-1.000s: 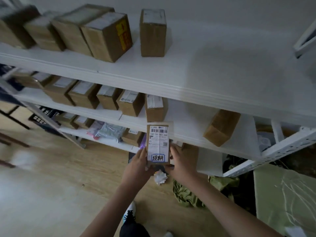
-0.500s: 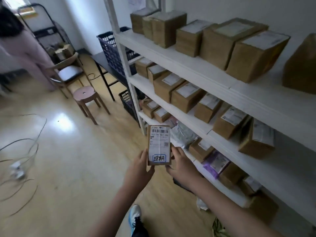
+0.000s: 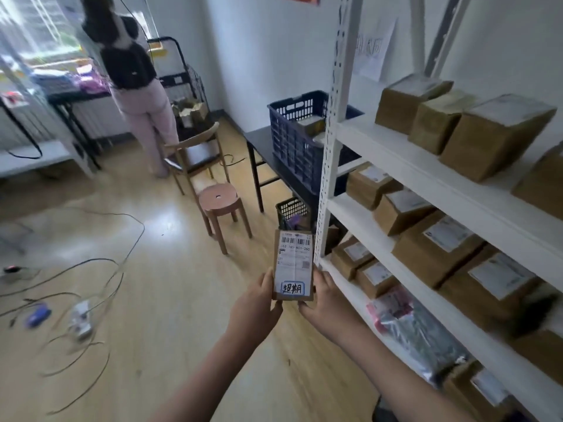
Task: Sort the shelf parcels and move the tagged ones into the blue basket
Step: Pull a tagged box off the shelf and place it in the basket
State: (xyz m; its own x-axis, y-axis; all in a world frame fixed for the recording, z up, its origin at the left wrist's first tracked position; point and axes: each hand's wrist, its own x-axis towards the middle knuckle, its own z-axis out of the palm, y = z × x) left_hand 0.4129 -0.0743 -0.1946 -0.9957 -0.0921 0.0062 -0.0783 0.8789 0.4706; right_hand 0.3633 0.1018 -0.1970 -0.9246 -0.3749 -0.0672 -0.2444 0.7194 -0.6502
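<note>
Loose cables (image 3: 91, 269) and a power strip (image 3: 80, 318) are spread over the wooden floor (image 3: 170, 300) at left, well apart from the carrying hands; a trip is judged possible only if the path swings that way.

A second person (image 3: 134, 86) is seen by the window, back turned, beside a wooden chair (image 3: 195, 150). A round stool (image 3: 220, 202) is placed between the holder and the black table (image 3: 262, 147). A knock against it is judged the likeliest snag on the walk.

The tagged parcel (image 3: 294, 264) is held upright, label facing up, off the shelf and well short of its goal. The left hand (image 3: 259, 303) is pressed to its left edge and the right hand (image 3: 324, 300) to its right edge, so the box is pinched between them rather than wrapped. A slip is judged possible if one hand is freed early. A blue-bordered handwritten tag (image 3: 292, 288) is visible at the label's lower end.

The blue basket (image 3: 295, 138) is set on the table, partly hidden behind the white shelf upright (image 3: 335, 132). Parcels are already inside; a drop from height could be bounced out or caught on the rim.

Untagged brown parcels (image 3: 432, 248) are lined along the shelves (image 3: 426, 166) at right; a sleeve or elbow could be brushed against them.
</note>
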